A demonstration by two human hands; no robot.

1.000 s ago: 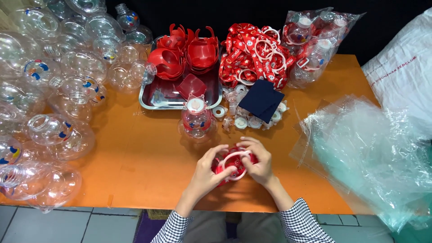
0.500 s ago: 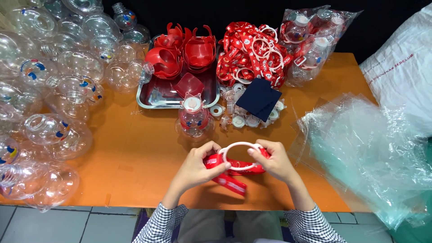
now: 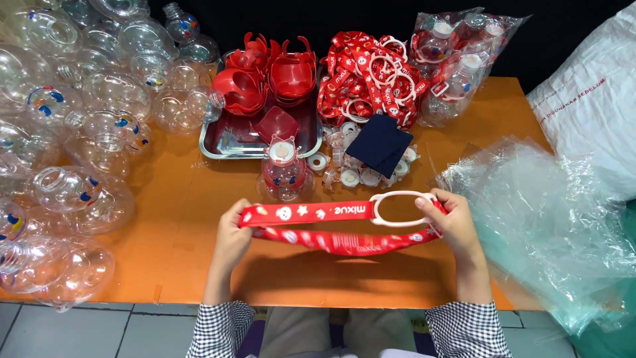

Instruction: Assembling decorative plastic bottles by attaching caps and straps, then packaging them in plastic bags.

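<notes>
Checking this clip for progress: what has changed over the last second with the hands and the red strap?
The left hand and right hand moved apart, pulling the red strap from a bunched loop to full length, its white ring by the right hand. Both kept their grip. The assembled bottle and metal tray stayed put.

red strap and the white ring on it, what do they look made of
Red strap: looks like woven fabric ribbon, matte, printed with white shapes; it sags limply between the left hand and right hand. White ring: probably moulded plastic, smooth, holding its shape.
</notes>
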